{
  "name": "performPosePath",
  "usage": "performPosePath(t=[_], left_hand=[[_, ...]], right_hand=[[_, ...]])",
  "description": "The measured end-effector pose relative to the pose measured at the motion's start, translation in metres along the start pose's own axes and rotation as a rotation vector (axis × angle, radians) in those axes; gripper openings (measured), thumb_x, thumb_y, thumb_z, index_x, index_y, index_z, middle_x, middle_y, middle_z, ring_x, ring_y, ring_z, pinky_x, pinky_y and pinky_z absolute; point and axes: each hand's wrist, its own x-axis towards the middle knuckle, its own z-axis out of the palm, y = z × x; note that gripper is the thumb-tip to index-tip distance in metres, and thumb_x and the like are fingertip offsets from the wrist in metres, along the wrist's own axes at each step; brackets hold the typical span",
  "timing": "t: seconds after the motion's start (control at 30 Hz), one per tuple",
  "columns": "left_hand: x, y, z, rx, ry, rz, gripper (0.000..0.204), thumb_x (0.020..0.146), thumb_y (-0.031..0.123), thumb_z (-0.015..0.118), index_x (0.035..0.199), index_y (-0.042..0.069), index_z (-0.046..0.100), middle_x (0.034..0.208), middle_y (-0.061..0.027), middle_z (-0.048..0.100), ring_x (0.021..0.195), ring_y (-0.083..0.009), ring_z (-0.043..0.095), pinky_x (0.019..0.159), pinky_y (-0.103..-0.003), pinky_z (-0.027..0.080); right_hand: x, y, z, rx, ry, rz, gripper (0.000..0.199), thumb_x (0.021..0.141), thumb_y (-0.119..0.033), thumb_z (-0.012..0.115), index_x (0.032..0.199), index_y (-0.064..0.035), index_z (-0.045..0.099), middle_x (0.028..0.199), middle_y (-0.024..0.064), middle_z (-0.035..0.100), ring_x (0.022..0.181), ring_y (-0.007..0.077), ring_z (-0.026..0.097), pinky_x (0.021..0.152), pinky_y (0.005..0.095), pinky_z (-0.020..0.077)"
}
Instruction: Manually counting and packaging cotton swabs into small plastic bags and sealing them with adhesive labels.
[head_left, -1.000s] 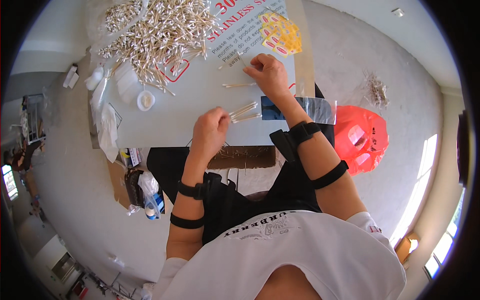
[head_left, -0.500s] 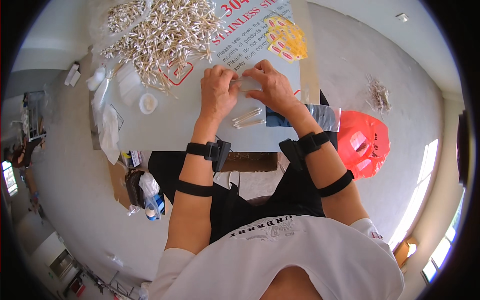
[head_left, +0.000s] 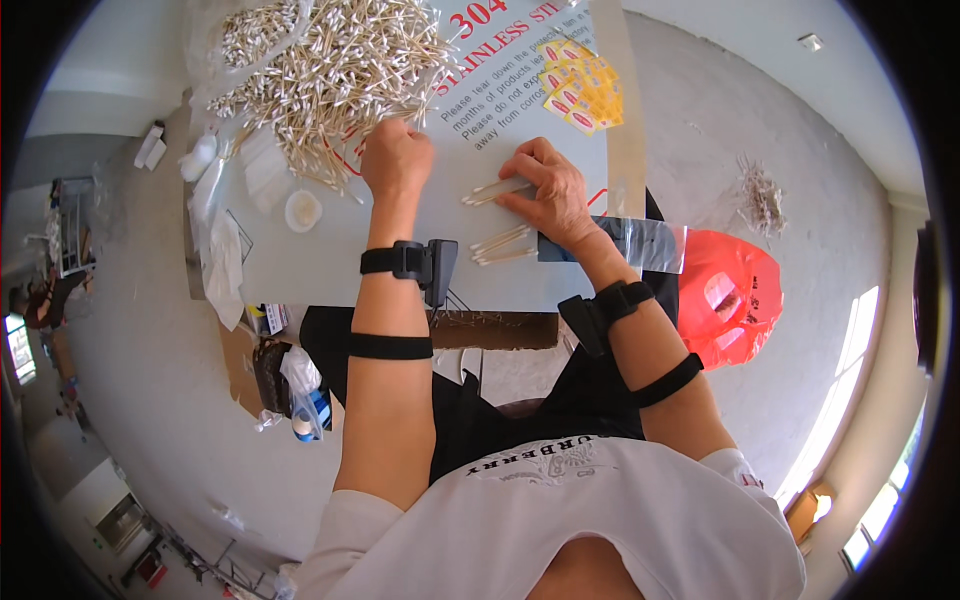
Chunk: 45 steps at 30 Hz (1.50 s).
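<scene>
A large heap of cotton swabs [head_left: 330, 80] covers the far left of the table. My left hand [head_left: 397, 155] is at the heap's near right edge, fingers curled; whatever they pinch is hidden behind the knuckles. My right hand [head_left: 550, 190] pinches the right ends of a few cotton swabs [head_left: 488, 192], which lie nearly flat just above the table, tips pointing left. Closer to me, a small row of several swabs [head_left: 503, 245] rests beside the dark end of a clear plastic sleeve [head_left: 640, 243].
Yellow printed cards [head_left: 582, 85] are spread at the far right of the table [head_left: 400, 275]. A small round white dish [head_left: 303, 210] and crumpled clear plastic [head_left: 222, 250] are at the left. A red plastic bag [head_left: 730, 300] hangs beyond the right edge; a swab pile [head_left: 762, 195] lies on the floor.
My left hand has moved away from my right, left and up to the swab heap. My right hand has shifted slightly right and down, and the swabs it holds now show.
</scene>
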Motion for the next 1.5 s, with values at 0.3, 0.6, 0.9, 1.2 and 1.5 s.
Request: performPosePath(t=[0.3,0.6,0.9,1.2,1.5], left_hand=[[-0.043,0.003,0.009,-0.113,-0.071,0.291,0.015,0.076,0.008,0.068,0.091,0.006,0.065,0.090,-0.0119,0.061,0.087,-0.0339,0.059,0.074,-0.044,0.049],[-0.066,0.015,0.016,-0.188,-0.074,0.448,0.024,0.073,0.004,0.071,0.096,0.007,0.065,0.098,-0.0074,0.060,0.099,-0.0287,0.055,0.084,-0.040,0.047],[-0.090,0.011,0.017,-0.234,-0.028,0.543,0.024,0.069,-0.001,0.072,0.091,0.007,0.065,0.094,-0.0066,0.057,0.094,-0.0295,0.054,0.083,-0.040,0.046],[-0.061,-0.003,0.011,-0.353,-0.126,0.364,0.020,0.072,0.005,0.073,0.090,0.004,0.063,0.093,-0.0092,0.060,0.095,-0.0306,0.056,0.080,-0.042,0.047],[0.017,0.011,0.018,-0.047,0.190,0.239,0.023,0.072,0.013,0.075,0.089,0.004,0.063,0.088,-0.0135,0.061,0.086,-0.0354,0.058,0.077,-0.046,0.047]], right_hand=[[-0.002,0.003,-0.003,-0.019,-0.008,-0.028,0.034,0.064,-0.016,0.076,0.096,-0.0130,0.064,0.102,0.0070,0.056,0.090,0.0299,0.060,0.075,0.0391,0.0502],[0.009,0.002,-0.016,-0.045,-0.112,-0.055,0.057,0.064,-0.011,0.079,0.118,-0.0081,0.059,0.112,0.0148,0.056,0.093,0.0361,0.062,0.081,0.0414,0.0523],[-0.024,-0.005,-0.005,0.008,0.011,0.088,0.031,0.071,-0.010,0.076,0.098,-0.0043,0.061,0.091,0.0123,0.059,0.082,0.0336,0.063,0.072,0.0399,0.0512],[-0.021,-0.006,-0.013,0.015,-0.035,0.139,0.025,0.076,-0.013,0.075,0.094,-0.0020,0.062,0.079,0.0108,0.061,0.066,0.0225,0.059,0.063,0.0312,0.0488],[-0.015,0.003,-0.001,0.074,0.140,0.282,0.010,0.081,-0.011,0.070,0.083,-0.0026,0.065,0.069,0.0060,0.063,0.059,0.0126,0.056,0.057,0.0263,0.0457]])
